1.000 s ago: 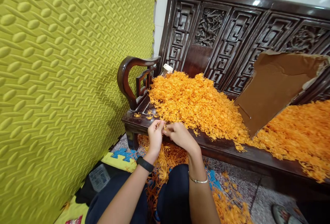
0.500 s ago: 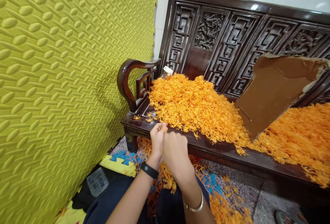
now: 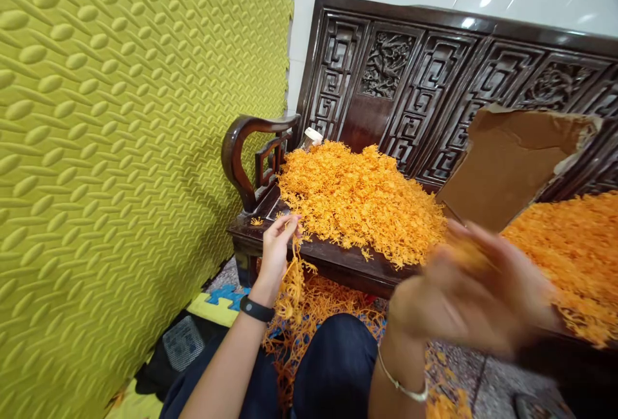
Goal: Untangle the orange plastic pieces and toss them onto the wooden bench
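My left hand [image 3: 277, 245] is at the front edge of the dark carved wooden bench [image 3: 338, 264], fingers pinched on an orange plastic strand [image 3: 292, 277] that hangs down toward my lap. My right hand [image 3: 468, 290] is swept out to the right in front of the bench, smeared by motion; something orange shows near its fingers but I cannot make out a grip. A big pile of small orange plastic pieces [image 3: 357, 197] covers the bench seat to the right of my left hand.
A second orange pile [image 3: 574, 245] lies at the right, parted off by a leaning cardboard sheet [image 3: 502, 161]. Tangled orange strands [image 3: 318, 303] litter the floor and my dark trousers. A yellow padded wall [image 3: 120, 148] stands on the left. A small pale container [image 3: 311, 137] sits by the armrest.
My right hand has left the left hand and swung far out to the right and nearer the camera. The left hand stays at the bench edge, now with a strand hanging from it.
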### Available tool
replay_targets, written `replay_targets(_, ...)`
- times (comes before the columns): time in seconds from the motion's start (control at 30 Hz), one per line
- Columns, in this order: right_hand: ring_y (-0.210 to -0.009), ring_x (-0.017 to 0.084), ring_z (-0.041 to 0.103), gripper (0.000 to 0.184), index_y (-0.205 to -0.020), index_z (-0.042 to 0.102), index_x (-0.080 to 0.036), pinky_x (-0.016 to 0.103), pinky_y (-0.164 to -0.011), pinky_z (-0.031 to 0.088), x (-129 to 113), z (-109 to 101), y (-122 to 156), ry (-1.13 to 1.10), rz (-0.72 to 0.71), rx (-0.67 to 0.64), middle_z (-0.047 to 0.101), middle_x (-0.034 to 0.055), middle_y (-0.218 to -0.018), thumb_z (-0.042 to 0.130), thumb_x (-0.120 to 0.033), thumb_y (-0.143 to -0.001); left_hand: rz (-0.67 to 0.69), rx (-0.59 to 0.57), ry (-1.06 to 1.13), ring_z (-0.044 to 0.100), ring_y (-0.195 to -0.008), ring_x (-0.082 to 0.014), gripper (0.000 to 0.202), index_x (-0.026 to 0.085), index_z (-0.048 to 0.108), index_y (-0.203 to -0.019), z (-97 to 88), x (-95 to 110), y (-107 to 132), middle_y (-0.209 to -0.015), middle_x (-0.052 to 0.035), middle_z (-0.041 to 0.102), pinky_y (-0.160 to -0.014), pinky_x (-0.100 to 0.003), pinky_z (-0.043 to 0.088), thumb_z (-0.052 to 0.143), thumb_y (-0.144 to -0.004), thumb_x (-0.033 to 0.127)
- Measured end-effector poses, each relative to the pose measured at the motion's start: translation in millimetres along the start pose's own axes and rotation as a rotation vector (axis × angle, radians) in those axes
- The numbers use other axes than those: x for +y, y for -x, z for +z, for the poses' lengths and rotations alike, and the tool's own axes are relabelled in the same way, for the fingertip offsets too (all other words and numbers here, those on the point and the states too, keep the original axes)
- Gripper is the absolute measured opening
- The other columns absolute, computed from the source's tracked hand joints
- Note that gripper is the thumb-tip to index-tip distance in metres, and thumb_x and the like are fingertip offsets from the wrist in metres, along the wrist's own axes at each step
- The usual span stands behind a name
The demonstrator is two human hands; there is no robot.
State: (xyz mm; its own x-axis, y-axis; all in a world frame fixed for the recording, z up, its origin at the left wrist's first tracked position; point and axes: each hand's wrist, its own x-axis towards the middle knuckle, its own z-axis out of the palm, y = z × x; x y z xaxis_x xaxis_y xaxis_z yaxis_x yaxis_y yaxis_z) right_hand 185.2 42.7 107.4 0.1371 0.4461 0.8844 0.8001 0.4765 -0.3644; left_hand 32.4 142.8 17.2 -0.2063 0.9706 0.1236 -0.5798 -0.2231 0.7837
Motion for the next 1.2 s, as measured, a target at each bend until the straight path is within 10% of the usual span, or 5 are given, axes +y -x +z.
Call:
replay_targets(0.17, -0.125, 0.033, 0.041, 0.042, -0.121, 0.055, -0.017, 0.053, -0.1, 0.037, 46.4, 57.0, -0.4, -0.054, 0.109, -0.417, 0.046, 0.0154, -0.133, 0.055, -0.038, -0.084, -0.004, -0.069, -0.013, 0.057, -0.064, -0.0109, 0.026, 0.014, 0.071, -0.079, -3.4, 6.1, 1.9, -0.072, -0.0021, 0.066, -0.064, -0.023, 0.046, 0.077, -0.063, 0.034)
replay_targets(0.43, -0.09, 0.018, 0.062, 0.038, -0.11, 0.061, -0.02, 0.032, -0.081, 0.049, 42.6, 92.1, 18.8, -0.655, 0.286, -0.959, 0.066, 0.0061, -0.104, 0.067, -0.032, -0.075, 0.008, -0.169, 0.037, 0.055, -0.056, -0.01, 0.029, 0.017, 0.068, -0.08, -6.8, 11.1, 3.1, -0.065, 0.0008, 0.061, -0.056, -0.023, 0.046, 0.074, -0.065, 0.042)
replay_targets(0.63, -0.065, 0.014, 0.056, 0.018, -0.074, 0.066, -0.016, 0.026, -0.062, 0.043, 49.9, 91.2, 13.7, -0.562, 0.361, -0.693, 0.065, 0.003, -0.073, 0.068, -0.034, -0.073, -0.017, -0.211, -0.078, 0.062, -0.08, -0.0146, 0.028, 0.017, 0.069, -0.081, -4.3, 9.8, 7.1, -0.087, -0.0033, 0.067, -0.07, -0.024, 0.049, 0.08, -0.061, 0.033)
replay_targets(0.8, -0.074, 0.016, 0.058, 0.015, -0.075, 0.066, -0.016, 0.026, -0.066, 0.041, 45.8, 79.4, 6.7, -0.573, 0.307, -0.591, 0.066, 0.0038, -0.078, 0.064, -0.031, -0.077, -0.188, -0.47, -0.242, 0.06, -0.048, -0.0138, 0.031, 0.013, 0.068, -0.084, 2.1, 15.1, 16.0, -0.055, -0.0011, 0.064, -0.052, -0.026, 0.049, 0.075, -0.066, 0.037)
replay_targets(1.2, -0.068, 0.013, 0.052, 0.018, -0.069, 0.06, -0.016, 0.026, -0.065, 0.039, 53.8, 76.8, 7.9, -0.636, 0.514, -0.14, 0.058, 0.0002, -0.069, 0.066, -0.032, -0.072, -0.173, -0.532, -0.25, 0.038, -0.027, -0.006, 0.025, 0.013, 0.068, -0.088, 5.7, 23.1, 31.3, -0.033, 0.0106, 0.038, -0.033, -0.017, 0.029, 0.065, -0.076, 0.035)
